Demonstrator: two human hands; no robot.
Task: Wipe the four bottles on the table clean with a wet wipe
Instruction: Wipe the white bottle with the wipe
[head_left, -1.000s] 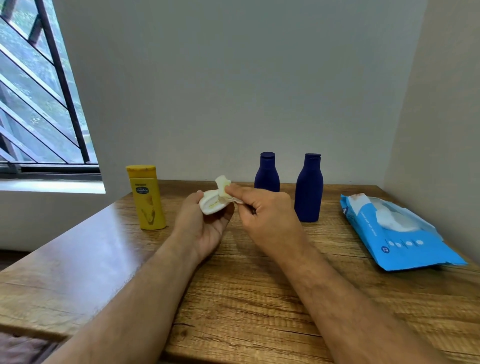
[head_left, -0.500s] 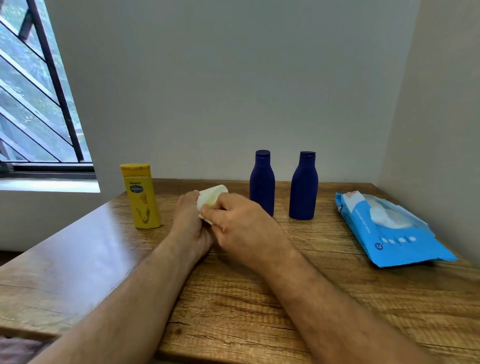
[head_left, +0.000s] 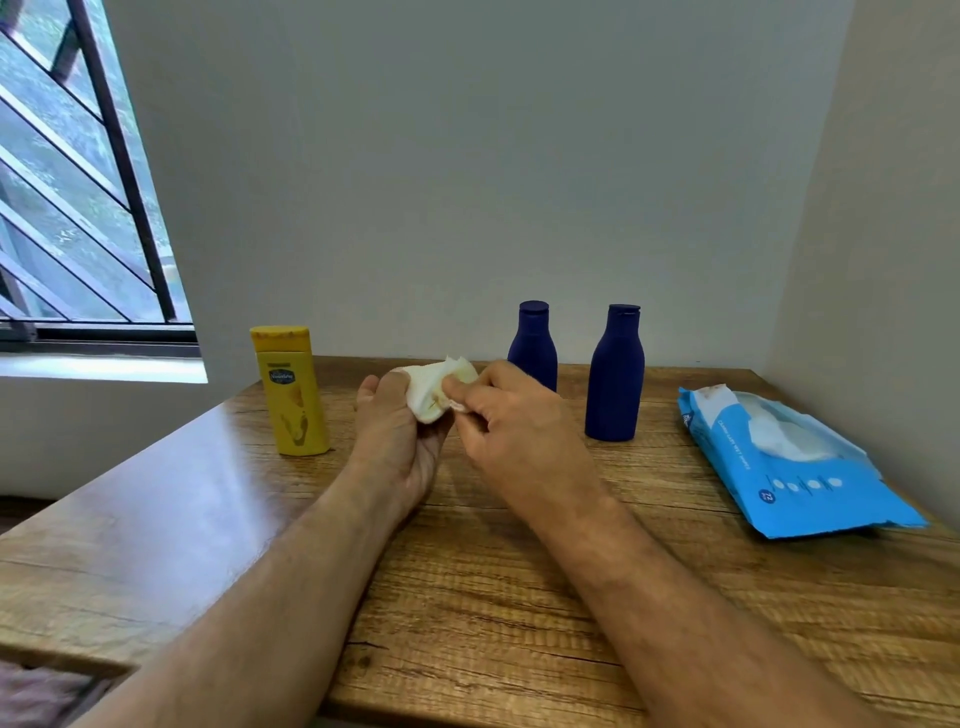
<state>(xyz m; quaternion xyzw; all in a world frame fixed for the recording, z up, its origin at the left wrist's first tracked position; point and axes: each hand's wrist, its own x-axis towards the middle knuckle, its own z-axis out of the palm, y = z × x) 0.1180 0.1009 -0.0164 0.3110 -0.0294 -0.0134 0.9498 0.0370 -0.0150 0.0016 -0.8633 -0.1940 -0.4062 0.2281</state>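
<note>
The left hand (head_left: 400, 436) is curled around a small pale bottle (head_left: 434, 387) wrapped in a white wet wipe (head_left: 457, 371), held above the wooden table (head_left: 467, 597). The right hand (head_left: 511, 421) pinches the wipe against that bottle with thumb and fingertips. Left of the held bottle a yellow bottle (head_left: 292, 389) stands upright on the table. Behind the right hand stands a dark blue bottle (head_left: 532, 345), partly hidden, and just right of it a second blue bottle (head_left: 614, 374). Well right of the held bottle lies a blue pack of wipes (head_left: 789, 462), its flap open.
</note>
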